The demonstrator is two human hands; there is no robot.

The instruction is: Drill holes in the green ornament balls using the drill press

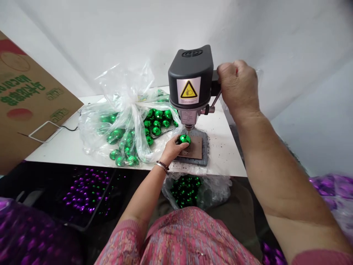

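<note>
A shiny green faceted ball (pixel 184 139) is pinched in my left hand (pixel 173 150), resting over a brown board (pixel 194 148) on the base of a small bench drill press (pixel 191 73). The drill's bit comes down right at the top of the ball; whether it has entered cannot be made out. Up at the right of the machine, my right hand (pixel 238 86) is closed around the end of the feed lever (pixel 216 99). Beside my left hand lies a clear plastic bag (pixel 135 129) with several more green balls (pixel 158 115) in its mouth.
Dark shavings lie around the drill base on the white table (pixel 220 158). A cardboard box (pixel 33 99) leans at the left. Below the table edge, another bag holds green balls (pixel 186 189). Purple balls (pixel 85 191) lie lower left, and a purple-filled bag (pixel 335 195) sits at the right.
</note>
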